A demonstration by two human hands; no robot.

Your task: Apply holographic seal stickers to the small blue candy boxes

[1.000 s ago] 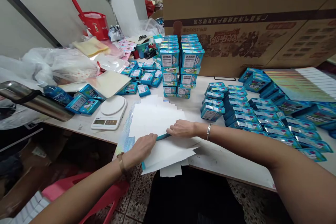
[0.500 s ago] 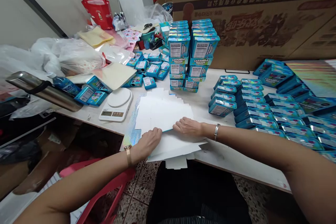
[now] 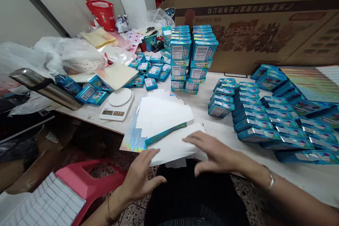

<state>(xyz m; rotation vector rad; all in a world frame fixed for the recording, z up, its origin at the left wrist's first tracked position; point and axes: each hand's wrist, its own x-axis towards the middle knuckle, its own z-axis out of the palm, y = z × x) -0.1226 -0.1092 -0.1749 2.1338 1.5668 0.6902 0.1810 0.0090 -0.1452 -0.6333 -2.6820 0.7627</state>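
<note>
At far left, a flask [image 3: 46,89] lies inclined at the left side of the counter [image 3: 201,107], just beside a bottle [image 3: 68,84] and a few blue boxes [image 3: 96,97]. A red stool [image 3: 87,178] stands in front. A scale [image 3: 116,107] rests near the counter's front edge. To its right, foil [image 3: 129,137] lies beneath a white stack [image 3: 164,109] with stepped edges. The left hand [image 3: 140,173] is at the left end of the sheet [image 3: 174,143], thumb and fingers spread, grip holding nothing; contact cannot be determined. The sheet lies at the near side of the stack, white face up, blue strip [image 3: 166,135] along its far edge; its near part projects past the counter. Box towers [image 3: 181,50] stand behind the stack. The right hand [image 3: 214,153] is over the sheet's right part, thumb apart from extended fingers, grip unclosed; contact likewise cannot be determined. Further right, box rows [image 3: 256,135] stand before a carton [image 3: 251,39]
</note>
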